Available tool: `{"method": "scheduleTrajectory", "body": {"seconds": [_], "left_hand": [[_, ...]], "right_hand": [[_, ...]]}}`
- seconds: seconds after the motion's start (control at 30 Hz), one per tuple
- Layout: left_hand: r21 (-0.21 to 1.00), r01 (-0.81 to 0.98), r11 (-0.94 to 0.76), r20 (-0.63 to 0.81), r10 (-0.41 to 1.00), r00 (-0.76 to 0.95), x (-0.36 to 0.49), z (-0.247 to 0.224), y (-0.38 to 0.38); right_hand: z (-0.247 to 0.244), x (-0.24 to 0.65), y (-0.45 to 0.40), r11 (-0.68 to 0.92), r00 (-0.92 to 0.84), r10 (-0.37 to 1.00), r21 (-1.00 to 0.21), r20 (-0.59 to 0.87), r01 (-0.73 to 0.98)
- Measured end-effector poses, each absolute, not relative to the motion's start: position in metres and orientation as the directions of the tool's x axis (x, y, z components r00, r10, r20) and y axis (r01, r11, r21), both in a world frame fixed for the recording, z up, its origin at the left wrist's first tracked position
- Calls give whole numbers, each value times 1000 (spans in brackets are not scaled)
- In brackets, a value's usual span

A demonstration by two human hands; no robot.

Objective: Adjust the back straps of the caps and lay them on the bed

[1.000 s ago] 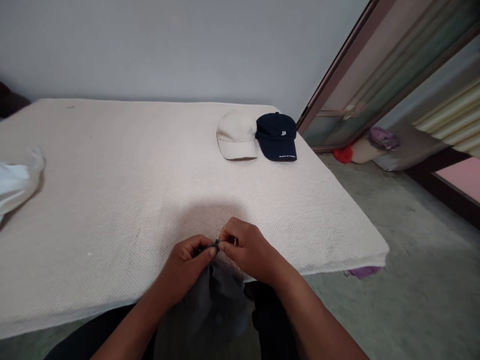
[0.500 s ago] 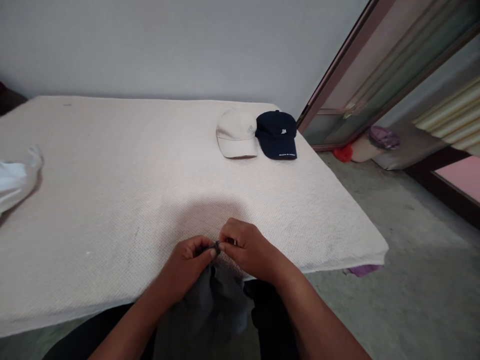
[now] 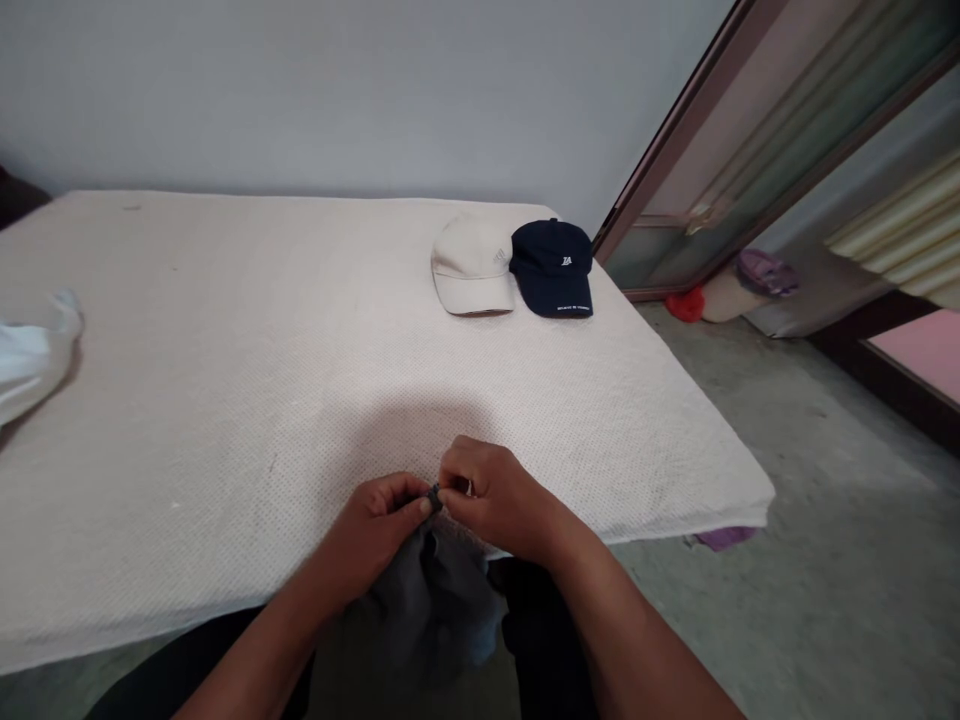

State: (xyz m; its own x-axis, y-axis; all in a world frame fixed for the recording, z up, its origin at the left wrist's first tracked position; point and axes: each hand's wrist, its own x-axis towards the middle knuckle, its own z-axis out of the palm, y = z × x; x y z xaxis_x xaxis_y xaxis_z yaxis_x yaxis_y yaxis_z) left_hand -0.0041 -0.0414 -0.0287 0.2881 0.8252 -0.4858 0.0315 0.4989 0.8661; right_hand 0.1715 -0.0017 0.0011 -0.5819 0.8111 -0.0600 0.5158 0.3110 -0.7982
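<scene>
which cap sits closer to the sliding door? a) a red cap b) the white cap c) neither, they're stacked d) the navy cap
d, the navy cap lies on the far right of the mattress, on the door's side, with the white cap beside it on its left, the two side by side, not stacked.

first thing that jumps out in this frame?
Both hands, left hand and right hand, pinch one small spot of a grey cloth at the mattress near edge. At the far right corner, a cream cap and navy cap sit side by side.
</scene>
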Motion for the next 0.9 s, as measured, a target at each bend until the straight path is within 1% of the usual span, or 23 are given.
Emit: {"method": "scheduleTrajectory", "body": {"seconds": [0.17,0.4,0.63,0.77,0.9], "left_hand": [[865,43,499,-491,827,276,-4,-26,-41],[859,-3,512,-490,824,286,-4,-28,-41],[837,-31,546,-513,804,302,-3,-25,-39],[815,-60,576,-529,783,327,-3,-20,-40],[828,-59,557,-519,802,295,-1,-22,-39]], "right_hand": [[1,173,-2,304,-580,813,-811,-53,500],[-1,173,-2,227,-538,836,-824,-109,519],[-2,174,-2,258,-555,827,-812,-95,523],[-2,174,-3,236,-544,832,-817,-109,526],[-4,176,-3,212,-523,845,-825,-116,525]]}}
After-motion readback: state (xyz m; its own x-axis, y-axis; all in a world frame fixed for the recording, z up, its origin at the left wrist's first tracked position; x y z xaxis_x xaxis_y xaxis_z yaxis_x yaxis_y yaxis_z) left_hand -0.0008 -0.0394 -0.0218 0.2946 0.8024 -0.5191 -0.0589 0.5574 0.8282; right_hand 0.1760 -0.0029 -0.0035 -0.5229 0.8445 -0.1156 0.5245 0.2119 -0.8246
